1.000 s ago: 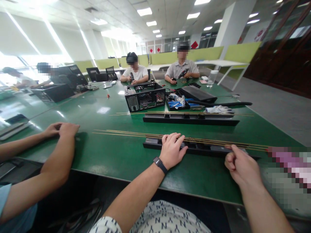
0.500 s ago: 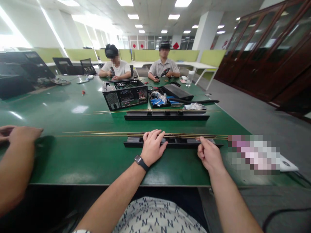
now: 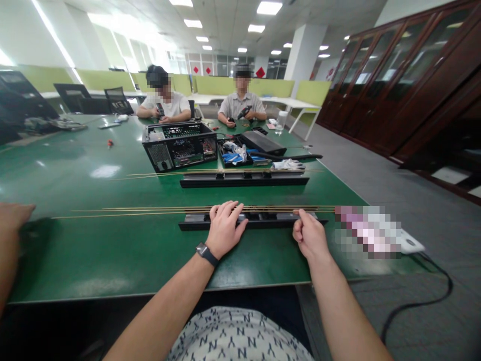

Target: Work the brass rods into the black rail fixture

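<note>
A long black rail (image 3: 259, 223) with a channel along its top lies on the green table in front of me. Several thin golden rods (image 3: 150, 209) run lengthwise over its far side and reach well past its left end. My left hand (image 3: 226, 228) rests on the rods and the rail with its fingers spread. Near the rail's right end, my right hand (image 3: 310, 231) is closed, thumb and index finger pinched together by the channel. What the pinch holds, if anything, is too small to make out.
A second black rail (image 3: 244, 181) with rods lies farther back. Behind it are an open computer case (image 3: 180, 145), a tray with gloves (image 3: 236, 154) and a dark flat box (image 3: 263, 142). Another person's hand (image 3: 17, 215) is at far left. Two people sit across.
The view has swung slightly right, so everything sits farther left. Both my hands keep their places on the rail. The other person's hand at left has partly left the view.
</note>
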Demonstrator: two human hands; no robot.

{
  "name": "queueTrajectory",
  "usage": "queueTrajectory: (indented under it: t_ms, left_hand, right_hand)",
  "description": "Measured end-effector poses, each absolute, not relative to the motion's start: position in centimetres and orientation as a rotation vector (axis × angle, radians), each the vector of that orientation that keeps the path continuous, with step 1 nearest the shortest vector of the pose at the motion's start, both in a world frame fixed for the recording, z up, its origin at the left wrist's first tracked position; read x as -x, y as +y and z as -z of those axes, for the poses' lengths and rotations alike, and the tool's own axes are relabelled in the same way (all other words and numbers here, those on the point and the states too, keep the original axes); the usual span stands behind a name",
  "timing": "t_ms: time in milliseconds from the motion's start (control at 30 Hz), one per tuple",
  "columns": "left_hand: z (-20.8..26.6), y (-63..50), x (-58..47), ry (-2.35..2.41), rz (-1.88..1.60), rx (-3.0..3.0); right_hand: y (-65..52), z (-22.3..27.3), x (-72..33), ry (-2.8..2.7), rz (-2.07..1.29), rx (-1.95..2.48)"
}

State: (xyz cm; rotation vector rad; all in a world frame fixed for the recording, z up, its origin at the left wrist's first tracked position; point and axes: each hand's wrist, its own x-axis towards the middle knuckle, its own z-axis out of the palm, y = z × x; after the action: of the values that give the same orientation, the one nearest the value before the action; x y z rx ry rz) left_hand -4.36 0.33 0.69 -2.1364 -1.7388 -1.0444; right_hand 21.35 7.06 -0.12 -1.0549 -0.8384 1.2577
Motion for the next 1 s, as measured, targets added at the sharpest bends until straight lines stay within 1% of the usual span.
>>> queueTrajectory:
  t_ms: [167, 367, 567, 767, 1000]
  left_hand:
    - [-0.8, 0.31, 4.37, -1.737, 1.04, 2.137]
    - [-0.75, 0.29, 4.37, -1.735, 1.048, 2.135]
    - [-0.63, 0.38, 4.36, -1.729, 1.043, 2.131]
    - [-0.73, 0.31, 4.38, -1.729, 1.044, 2.135]
    - [-0.67, 0.33, 4.37, -1.722, 1.048, 2.13]
  right_hand:
    - [7.01, 0.03, -21.3, -0.903, -1.311, 1.063]
    - [7.15, 0.25, -21.31, -0.836, -1.262, 1.063]
    - [7.13, 0.34, -21.38, -0.908, -1.307, 1.067]
    - [7.13, 0.24, -21.25, -0.841, -1.255, 1.068]
    - [6.97, 0.03, -21.32, -0.884, -1.297, 1.059]
